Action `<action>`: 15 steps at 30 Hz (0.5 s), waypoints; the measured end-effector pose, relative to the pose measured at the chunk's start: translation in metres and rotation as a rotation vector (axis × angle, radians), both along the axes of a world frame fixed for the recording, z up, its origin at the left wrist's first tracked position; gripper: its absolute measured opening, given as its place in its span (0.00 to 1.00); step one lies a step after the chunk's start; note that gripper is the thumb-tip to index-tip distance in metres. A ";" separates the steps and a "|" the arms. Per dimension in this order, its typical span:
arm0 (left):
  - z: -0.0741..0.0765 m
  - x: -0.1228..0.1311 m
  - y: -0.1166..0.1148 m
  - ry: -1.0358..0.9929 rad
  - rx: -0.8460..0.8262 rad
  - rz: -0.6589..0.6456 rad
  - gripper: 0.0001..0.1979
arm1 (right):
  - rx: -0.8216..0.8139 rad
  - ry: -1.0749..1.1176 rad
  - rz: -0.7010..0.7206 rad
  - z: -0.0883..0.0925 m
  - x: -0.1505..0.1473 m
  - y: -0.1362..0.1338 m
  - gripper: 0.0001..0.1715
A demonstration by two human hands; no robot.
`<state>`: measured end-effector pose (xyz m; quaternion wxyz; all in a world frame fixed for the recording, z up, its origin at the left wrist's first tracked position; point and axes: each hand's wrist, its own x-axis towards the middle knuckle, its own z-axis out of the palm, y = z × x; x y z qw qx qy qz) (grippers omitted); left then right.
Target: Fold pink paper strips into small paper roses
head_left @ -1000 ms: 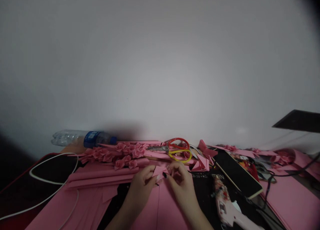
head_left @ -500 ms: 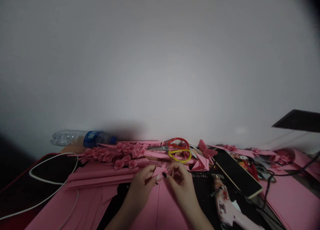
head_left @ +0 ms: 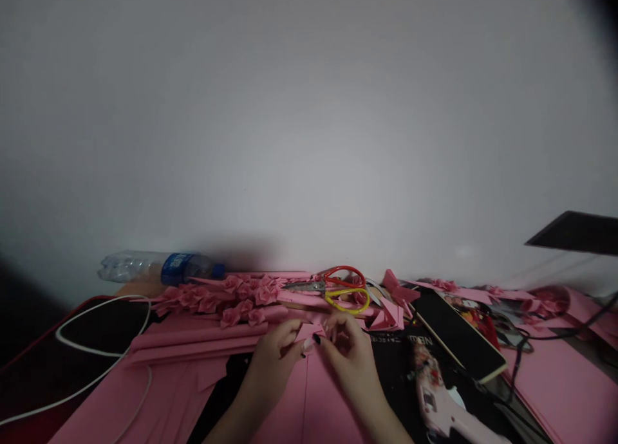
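Two hands work at the near edge: the left hand [head_left: 273,360] and right hand [head_left: 350,360] pinch a small folded pink paper piece [head_left: 309,333] between narrowly closed fingers, above pink paper sheets [head_left: 328,399]. The piece is light, soft and easily creased; take hold at its folded edges. Beyond lie paper roses [head_left: 232,300], scissors [head_left: 342,277] with red and yellow handles, and a plastic water bottle [head_left: 164,268] on its side, apparently empty.

Two hands [head_left: 273,360] hold one folded pink paper piece [head_left: 308,331] between them. The worktop carries one plastic water bottle [head_left: 161,268] far left, about a dozen pink paper roses [head_left: 230,317], one pair of scissors [head_left: 304,286], and one pink glue gun [head_left: 434,399] near right.
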<state>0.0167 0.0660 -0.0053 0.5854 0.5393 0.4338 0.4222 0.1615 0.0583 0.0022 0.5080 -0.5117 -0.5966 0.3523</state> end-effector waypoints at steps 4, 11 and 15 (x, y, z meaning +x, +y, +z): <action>0.002 0.000 0.000 -0.019 -0.001 0.004 0.13 | -0.003 -0.020 0.004 0.000 0.001 0.000 0.07; 0.003 0.000 -0.002 -0.029 0.008 -0.012 0.13 | -0.009 -0.051 0.011 -0.002 0.001 0.000 0.07; 0.004 0.000 -0.002 -0.002 0.011 -0.008 0.11 | 0.021 -0.133 0.050 0.001 0.002 0.001 0.07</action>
